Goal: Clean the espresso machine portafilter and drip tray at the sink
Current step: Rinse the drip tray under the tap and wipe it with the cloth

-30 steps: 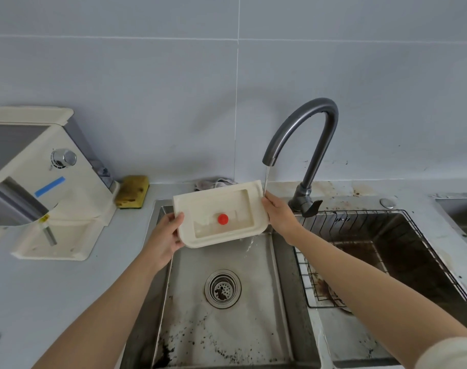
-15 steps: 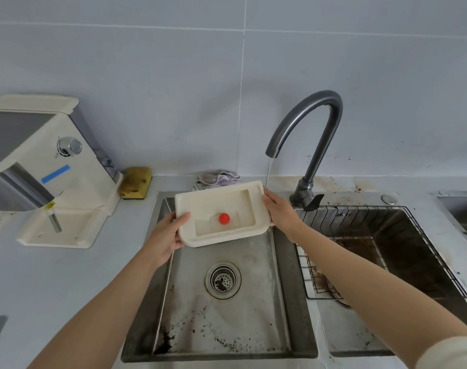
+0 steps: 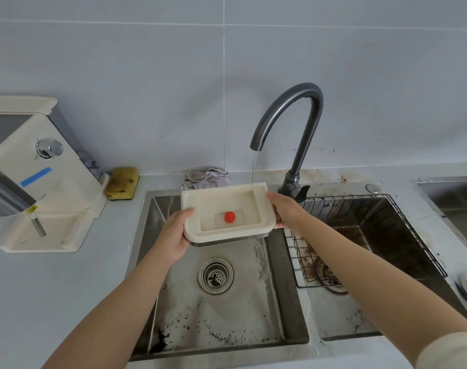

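While a thin stream of water [image 3: 253,166] falls from the dark grey curved faucet [image 3: 304,121] onto its far right corner, the cream rectangular plastic drip tray [image 3: 221,202], with a round red float [image 3: 229,217] inside, hangs above the steel sink's [image 3: 153,230] left basin. The left hand [image 3: 173,237] grips its left edge and the right hand [image 3: 287,211] its right edge.

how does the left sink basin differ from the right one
The left sink basin is pale steel with scattered dark specks near its front; the right sink basin is smeared dark brown over much of its floor. The right basin holds a wire rack; the left holds none. The drip tray is held over the left basin, not the right. Both are rectangular steel basins.
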The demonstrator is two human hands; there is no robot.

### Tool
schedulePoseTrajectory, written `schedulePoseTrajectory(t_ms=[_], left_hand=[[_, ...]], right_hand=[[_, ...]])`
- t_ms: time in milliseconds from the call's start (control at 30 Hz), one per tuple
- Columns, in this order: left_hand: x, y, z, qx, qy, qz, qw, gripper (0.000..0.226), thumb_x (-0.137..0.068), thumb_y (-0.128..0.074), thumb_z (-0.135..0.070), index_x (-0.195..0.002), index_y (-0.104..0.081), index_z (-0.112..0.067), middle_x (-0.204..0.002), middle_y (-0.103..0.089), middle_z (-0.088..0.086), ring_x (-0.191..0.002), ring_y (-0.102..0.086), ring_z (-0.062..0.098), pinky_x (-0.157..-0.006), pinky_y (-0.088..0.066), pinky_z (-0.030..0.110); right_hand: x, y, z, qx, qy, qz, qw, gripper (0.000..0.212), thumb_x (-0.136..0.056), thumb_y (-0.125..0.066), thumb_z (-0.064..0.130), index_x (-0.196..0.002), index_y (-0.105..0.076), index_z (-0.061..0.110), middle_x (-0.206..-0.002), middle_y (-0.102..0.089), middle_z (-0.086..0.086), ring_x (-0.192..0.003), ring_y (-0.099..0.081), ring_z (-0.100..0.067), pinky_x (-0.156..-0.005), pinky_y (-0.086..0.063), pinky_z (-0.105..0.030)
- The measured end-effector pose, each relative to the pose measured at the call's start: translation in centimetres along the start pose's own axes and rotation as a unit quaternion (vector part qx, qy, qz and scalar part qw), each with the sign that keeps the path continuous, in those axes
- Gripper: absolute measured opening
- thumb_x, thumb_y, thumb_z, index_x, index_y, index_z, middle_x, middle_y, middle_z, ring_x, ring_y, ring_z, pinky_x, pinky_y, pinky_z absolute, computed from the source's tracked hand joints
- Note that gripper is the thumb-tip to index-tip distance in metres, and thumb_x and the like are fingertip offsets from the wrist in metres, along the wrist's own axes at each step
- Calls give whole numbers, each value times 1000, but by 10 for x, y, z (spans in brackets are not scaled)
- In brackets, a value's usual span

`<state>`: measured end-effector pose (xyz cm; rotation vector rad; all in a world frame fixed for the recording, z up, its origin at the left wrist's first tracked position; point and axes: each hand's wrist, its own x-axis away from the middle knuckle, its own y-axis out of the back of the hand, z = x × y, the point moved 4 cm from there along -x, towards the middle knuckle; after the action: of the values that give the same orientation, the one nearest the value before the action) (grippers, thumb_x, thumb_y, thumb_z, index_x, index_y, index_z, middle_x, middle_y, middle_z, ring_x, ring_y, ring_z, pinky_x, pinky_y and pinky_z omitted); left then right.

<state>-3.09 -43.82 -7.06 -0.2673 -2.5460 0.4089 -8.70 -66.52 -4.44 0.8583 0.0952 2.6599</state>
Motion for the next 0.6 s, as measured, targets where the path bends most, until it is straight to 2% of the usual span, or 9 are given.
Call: schedulePoseTrajectory(t_ms=[67,133,200,267,333,467,533,600], left_hand=[[1,-7,0,6,2,-1,1000,10,-94,-46,-11,-94,-57,-11,-93,-64,7,-84,-60,19,-78,-48,34],[0,-14,-1,6,2,-5,1000,8,-93,-48,-12,-92,-56,-12,-91,-63,6,-82,-59,18,-75,-48,31],[-2,-19,-2,7,1,-2,1000,8,-92,-48,-12,-91,-56,-12,-91,-63,6,-80,-59,18,-74,-47,31],[-4,-23,-2,8,4,-3,1000,8,-92,-48,-12,-91,-56,-13,-91,-63,5,-79,-59,17,-74,-47,31],[-4,-27,-2,9,8,-6,1000,8,-92,-48,-12,-91,-56,-14,-90,-63,4,-79,-59,16,-72,-47,30],[-6,-29,0,13,15,-18,1000,6,-91,-50,-13,-91,-56,-15,-90,-64,3,-79,-60,16,-71,-49,28],[-7,-29,0,12,17,-23,1000,5,-91,-51,-13,-91,-56,-15,-91,-63,4,-79,-59,17,-74,-48,30],[-7,-30,-1,11,16,-27,999,6,-91,-51,-12,-91,-56,-15,-90,-63,4,-79,-59,17,-74,-47,30]], right_hand=[[4,8,0,-40,-11,5,999,20,-96,-43,28,-83,-56,18,-81,-56,-4,-75,-57,-22,-81,-52,-40],[6,20,-2,-80,-20,0,997,24,-98,-41,29,-101,-56,11,-96,-58,-10,-85,-59,-26,-79,-51,-39],[4,37,-4,-109,-26,-25,993,40,-98,-41,34,-129,-45,9,-121,-53,-14,-105,-57,-32,-89,-49,-42],[5,52,-4,-134,-27,-53,989,52,-97,-41,36,-141,-32,9,-135,-45,-18,-117,-52,-34,-94,-46,-42],[5,65,-3,-175,-34,-69,982,60,-98,-40,37,-146,-21,7,-144,-36,-21,-126,-44,-36,-99,-41,-42],[8,75,-1,-273,-46,-51,959,74,-98,-32,45,-148,0,1,-154,-12,-23,-143,-14,-35,-116,-20,-41],[12,73,6,-310,-35,-41,949,74,-98,-26,47,-147,2,-3,-153,-14,-22,-145,-5,-31,-119,-11,-36],[11,71,13,-336,-22,-35,941,76,-98,-22,49,-146,2,-5,-154,-14,-20,-145,-7,-29,-119,-9,-33]])
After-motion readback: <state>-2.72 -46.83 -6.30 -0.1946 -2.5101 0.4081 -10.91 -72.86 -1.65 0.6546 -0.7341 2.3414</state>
